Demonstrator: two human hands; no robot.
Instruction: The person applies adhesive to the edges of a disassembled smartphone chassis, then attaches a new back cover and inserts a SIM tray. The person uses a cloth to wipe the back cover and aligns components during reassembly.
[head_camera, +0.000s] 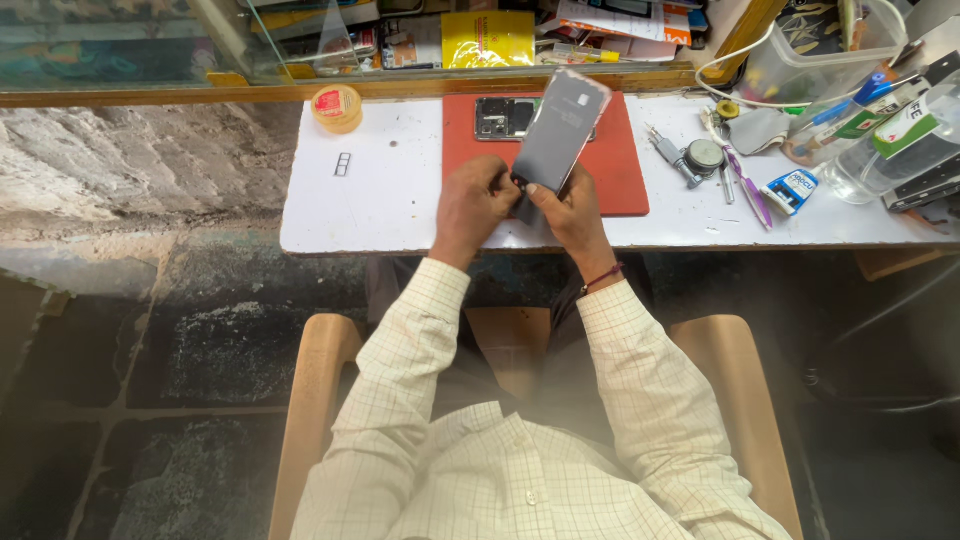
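Hands met over the red mat (620, 185): your left hand (472, 205) and right hand (568, 208) both pinched the back cover's (560, 130) lower end, tilted above the mat. You did well keeping grip low, near the opened phone (503, 117).

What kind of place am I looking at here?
Probably a small phone repair bench. Both hands, left hand and right hand, hold a dark grey phone back panel over a red work mat, where an opened phone body lies; small metal hand tools lie nearby.
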